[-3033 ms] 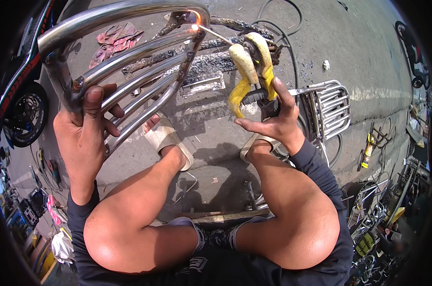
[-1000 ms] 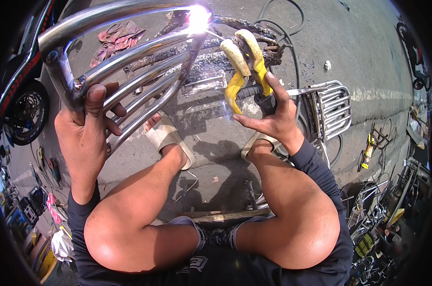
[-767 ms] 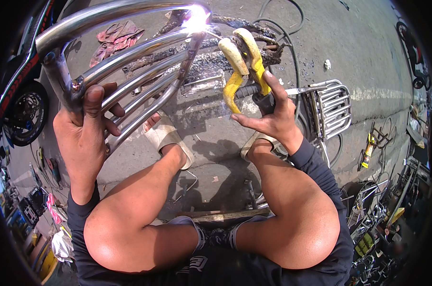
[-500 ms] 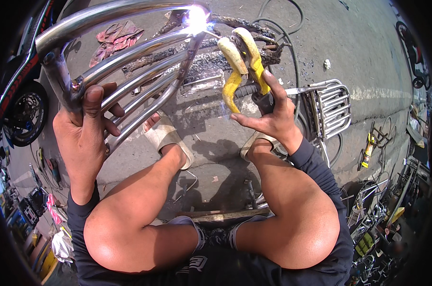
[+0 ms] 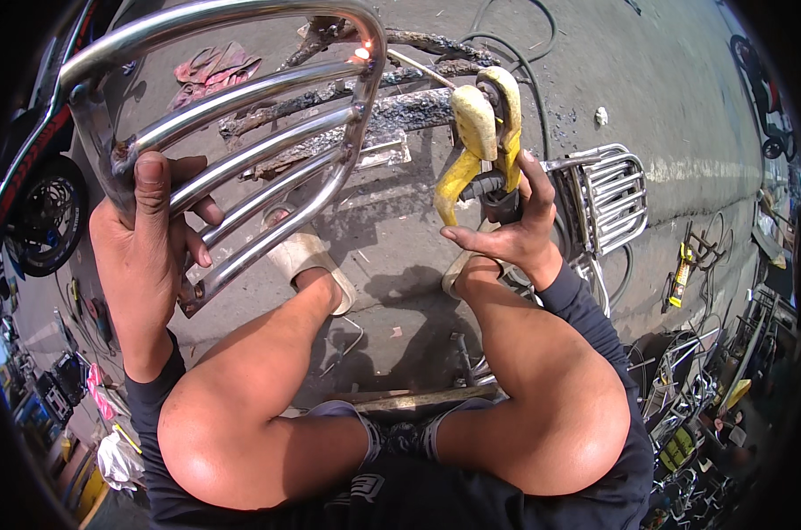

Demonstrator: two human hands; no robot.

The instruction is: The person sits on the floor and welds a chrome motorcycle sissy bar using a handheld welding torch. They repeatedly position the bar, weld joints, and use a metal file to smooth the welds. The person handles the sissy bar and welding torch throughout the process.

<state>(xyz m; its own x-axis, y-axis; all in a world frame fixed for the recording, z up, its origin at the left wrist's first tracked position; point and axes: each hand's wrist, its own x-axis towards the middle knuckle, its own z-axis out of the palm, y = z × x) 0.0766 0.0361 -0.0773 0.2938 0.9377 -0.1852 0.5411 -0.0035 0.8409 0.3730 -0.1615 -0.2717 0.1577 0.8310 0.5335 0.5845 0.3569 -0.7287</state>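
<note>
My left hand [image 5: 144, 238] is closed round the lower left part of a shiny curved metal rack [image 5: 241, 86], thumb on the near side and fingers between its bars. The rack is held up at a tilt. At its upper right corner a small weld spot [image 5: 362, 51] glows orange. My right hand [image 5: 524, 234] grips the handle of a yellow welding electrode holder [image 5: 475, 124], whose jaws are worn and whitish. From the jaws a thin welding rod [image 5: 422, 68] points up and left toward the rack's corner, its tip apart from the glowing spot.
Beyond the rack lie crusted, spatter-covered bars [image 5: 400, 110] and a reddish rag [image 5: 215, 72]. A dark cable [image 5: 543, 115] runs over the ground. Another metal rack [image 5: 617, 196] stands to the right. Metal scrap [image 5: 683, 424] is piled at lower right; a motorcycle wheel [image 5: 49, 212] is at left.
The bright arc at the rack's corner has gone out, leaving an orange glow. My right hand has drawn the electrode holder right and down, away from the rack; the rack has shifted slightly.
</note>
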